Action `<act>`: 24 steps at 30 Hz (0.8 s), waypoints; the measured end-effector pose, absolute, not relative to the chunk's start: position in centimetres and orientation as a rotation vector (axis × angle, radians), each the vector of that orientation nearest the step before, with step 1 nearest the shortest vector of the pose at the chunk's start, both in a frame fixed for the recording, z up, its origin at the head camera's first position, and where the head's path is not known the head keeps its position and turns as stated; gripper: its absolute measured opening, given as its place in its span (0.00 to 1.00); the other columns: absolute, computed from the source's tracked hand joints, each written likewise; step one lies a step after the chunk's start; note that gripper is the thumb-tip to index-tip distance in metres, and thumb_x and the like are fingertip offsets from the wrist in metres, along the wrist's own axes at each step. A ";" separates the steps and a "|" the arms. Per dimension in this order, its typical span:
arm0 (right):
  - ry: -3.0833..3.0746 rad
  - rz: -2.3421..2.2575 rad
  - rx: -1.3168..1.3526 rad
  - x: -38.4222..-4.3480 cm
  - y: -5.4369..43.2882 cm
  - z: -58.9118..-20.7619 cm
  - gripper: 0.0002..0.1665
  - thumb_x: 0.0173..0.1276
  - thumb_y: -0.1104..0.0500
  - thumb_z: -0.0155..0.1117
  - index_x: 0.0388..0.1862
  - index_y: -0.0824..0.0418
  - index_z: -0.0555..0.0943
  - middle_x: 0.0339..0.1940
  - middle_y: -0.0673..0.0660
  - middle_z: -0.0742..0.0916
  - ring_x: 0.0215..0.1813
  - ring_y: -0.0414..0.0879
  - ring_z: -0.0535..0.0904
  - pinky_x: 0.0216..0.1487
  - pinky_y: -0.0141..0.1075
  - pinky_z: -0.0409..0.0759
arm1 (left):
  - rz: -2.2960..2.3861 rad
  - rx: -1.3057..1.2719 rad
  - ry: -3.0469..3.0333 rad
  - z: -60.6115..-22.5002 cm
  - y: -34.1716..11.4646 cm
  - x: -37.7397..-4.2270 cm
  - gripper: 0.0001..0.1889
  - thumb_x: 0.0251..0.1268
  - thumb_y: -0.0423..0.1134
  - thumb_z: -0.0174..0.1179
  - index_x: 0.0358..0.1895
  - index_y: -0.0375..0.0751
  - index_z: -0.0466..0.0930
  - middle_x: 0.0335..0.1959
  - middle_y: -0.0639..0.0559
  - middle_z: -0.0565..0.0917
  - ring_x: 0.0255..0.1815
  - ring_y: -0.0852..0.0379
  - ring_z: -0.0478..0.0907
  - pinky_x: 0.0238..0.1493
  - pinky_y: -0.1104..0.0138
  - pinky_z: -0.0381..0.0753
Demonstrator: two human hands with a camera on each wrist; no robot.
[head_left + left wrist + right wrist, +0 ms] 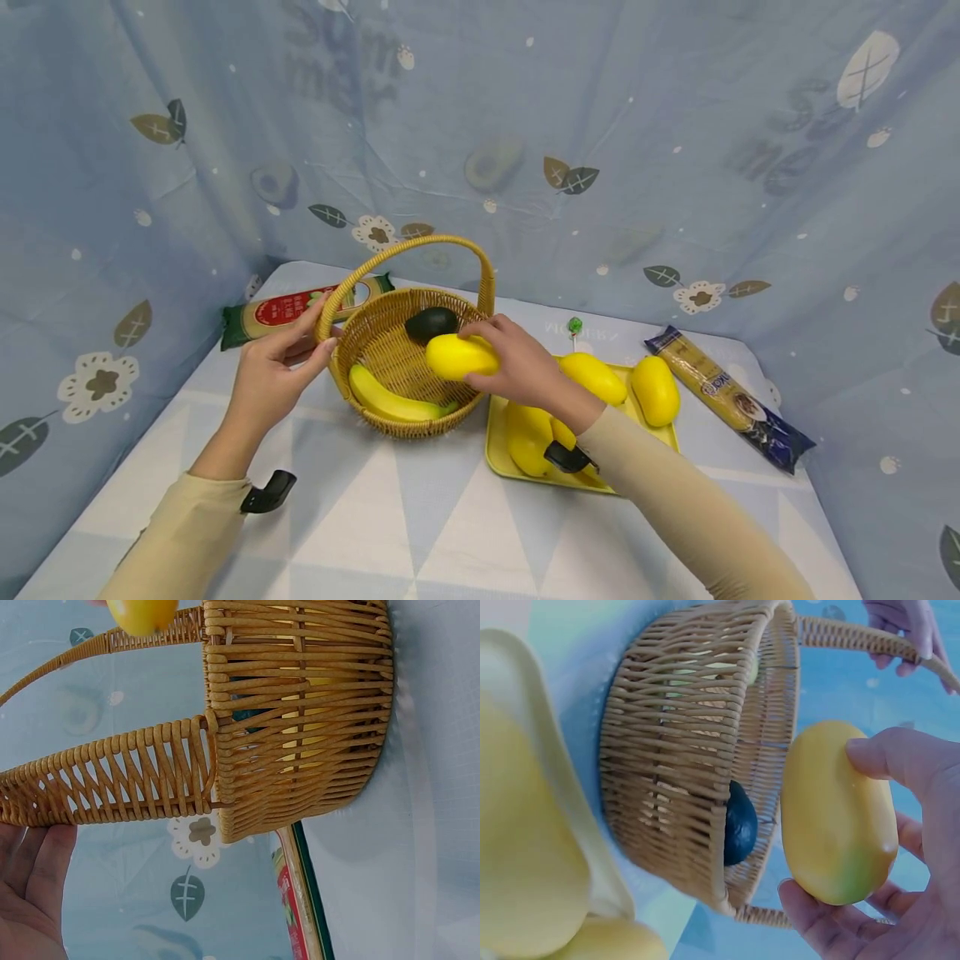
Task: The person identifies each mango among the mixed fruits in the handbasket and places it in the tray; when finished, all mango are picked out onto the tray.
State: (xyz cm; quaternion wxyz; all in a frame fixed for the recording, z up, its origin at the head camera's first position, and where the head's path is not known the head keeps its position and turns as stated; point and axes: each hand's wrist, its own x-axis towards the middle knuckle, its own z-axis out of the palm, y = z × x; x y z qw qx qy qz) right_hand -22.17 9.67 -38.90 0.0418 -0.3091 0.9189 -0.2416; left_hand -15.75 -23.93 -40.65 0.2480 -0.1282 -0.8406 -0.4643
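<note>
My right hand (517, 362) grips a yellow mango (462, 357) over the right side of a wicker basket (420, 425). In the right wrist view, thumb and fingers curl round this mango (838, 814), which has a green patch at one end. With my left hand (273, 367) I hold the left side of the basket's arched handle (405, 246), thumb in front and fingers partly hidden behind it. Inside the basket lie a banana (390, 400) along the near wall and a dark avocado (432, 323) towards the back.
Several more mangoes (592, 377) lie on a yellow tray (498, 458) right of the basket, partly under my forearm. A red-and-green pasta packet (277, 312) sits behind the basket, a blue-ended pasta packet (727, 396) at the far right. A green lollipop (574, 326) is behind the tray.
</note>
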 end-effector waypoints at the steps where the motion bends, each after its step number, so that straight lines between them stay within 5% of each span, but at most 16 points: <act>1: 2.820 -0.755 -0.934 -21.9 10.1 -38.9 0.32 0.65 0.46 0.73 0.67 0.44 0.76 0.60 0.52 0.76 0.52 0.48 0.75 0.54 0.43 0.79 | -1.268 -0.350 -2.291 -40.6 -23.9 -15.8 0.36 0.65 0.26 0.67 0.73 0.58 0.72 0.47 0.39 0.89 0.46 0.81 0.79 0.45 0.81 0.79; 24: 2.975 -0.863 -0.499 -16.1 22.7 -39.6 0.34 0.66 0.46 0.73 0.69 0.49 0.73 0.64 0.58 0.75 0.54 0.55 0.76 0.55 0.54 0.83 | -1.271 -0.347 -2.294 -40.3 -23.6 -15.6 0.36 0.64 0.26 0.68 0.73 0.58 0.72 0.46 0.39 0.89 0.46 0.81 0.79 0.45 0.82 0.79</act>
